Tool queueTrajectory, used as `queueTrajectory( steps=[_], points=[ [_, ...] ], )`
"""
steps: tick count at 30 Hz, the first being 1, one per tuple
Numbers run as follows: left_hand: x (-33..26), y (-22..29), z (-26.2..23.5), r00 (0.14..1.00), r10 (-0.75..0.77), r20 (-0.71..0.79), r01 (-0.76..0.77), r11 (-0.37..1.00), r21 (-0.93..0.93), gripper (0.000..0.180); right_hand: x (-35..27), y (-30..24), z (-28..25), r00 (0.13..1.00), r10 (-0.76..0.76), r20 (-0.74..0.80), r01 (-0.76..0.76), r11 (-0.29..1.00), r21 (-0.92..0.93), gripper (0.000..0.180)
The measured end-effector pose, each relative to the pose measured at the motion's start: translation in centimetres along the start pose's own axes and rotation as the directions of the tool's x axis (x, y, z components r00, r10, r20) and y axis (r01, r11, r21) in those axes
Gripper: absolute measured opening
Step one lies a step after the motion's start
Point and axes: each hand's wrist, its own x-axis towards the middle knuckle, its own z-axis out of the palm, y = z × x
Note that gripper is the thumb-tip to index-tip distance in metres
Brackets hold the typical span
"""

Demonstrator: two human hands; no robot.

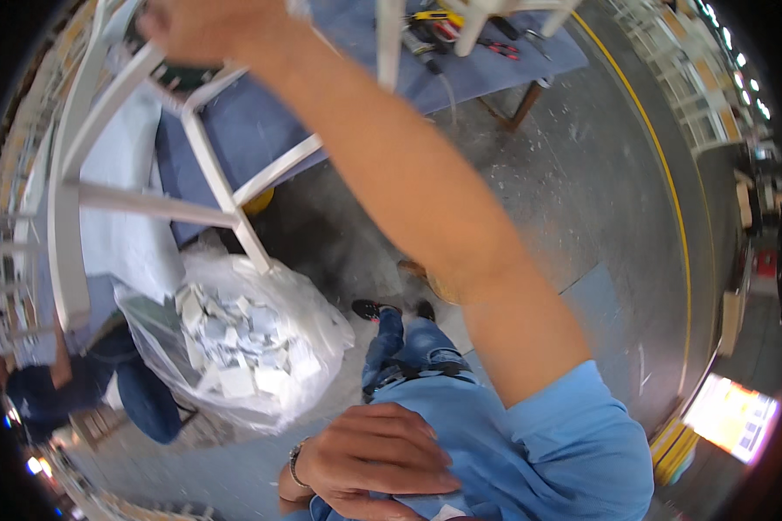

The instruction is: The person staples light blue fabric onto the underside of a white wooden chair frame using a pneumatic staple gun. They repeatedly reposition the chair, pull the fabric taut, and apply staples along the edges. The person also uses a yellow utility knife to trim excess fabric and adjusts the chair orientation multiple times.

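Observation:
My right arm crosses the view to the upper left, where my right hand lies over a white wooden chair frame. Its fingers look curled, slightly blurred and partly cut off at the top edge, so what they hold is hidden. Beneath this hand shows part of a dark green rounded thing. My left hand, with a bracelet at the wrist, rests against the front of my light blue shirt. Its fingers are stretched out side by side. A small white scrap peeks out below them.
Left of my feet stands a clear plastic bag full of whitish pieces. Tools, among them red-handled pliers, lie on the blue-covered table. A person in dark clothes is at the left. A yellow line runs along the floor.

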Motion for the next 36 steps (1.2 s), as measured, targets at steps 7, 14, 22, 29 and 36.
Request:
queueTrajectory(
  steps=[7,14,22,29,36],
  points=[
    [6.1,-2.4,3.9,0.970,0.091,0.224,-0.063,0.990,-0.129,0.039,-17.7,-2.5,-11.2,0.971,0.125,0.206,-0.189,0.925,0.331,0.031],
    [8.0,-6.4,12.7,0.980,-0.190,-0.056,0.174,0.962,-0.213,0.054,-53.0,-1.6,-28.5,0.105,0.453,0.885,-0.760,0.611,-0.222,0.034],
    [12.6,-13.4,22.5,0.985,-0.145,-0.097,0.120,0.967,-0.224,0.050,-82.9,-1.5,-54.7,-0.230,0.884,0.407,-0.799,0.067,-0.598,0.035],
    [16.0,-12.6,23.8,0.978,-0.197,-0.062,0.187,0.973,-0.137,0.045,-87.4,-3.6,-54.5,-0.385,0.792,0.475,-0.765,0.015,-0.644,0.032],
    [19.4,-9.9,22.4,0.982,0.001,0.188,0.033,0.983,-0.181,0.042,-79.3,-2.1,-41.9,-0.222,0.821,0.525,-0.882,0.059,-0.467,0.027]
  ],
)
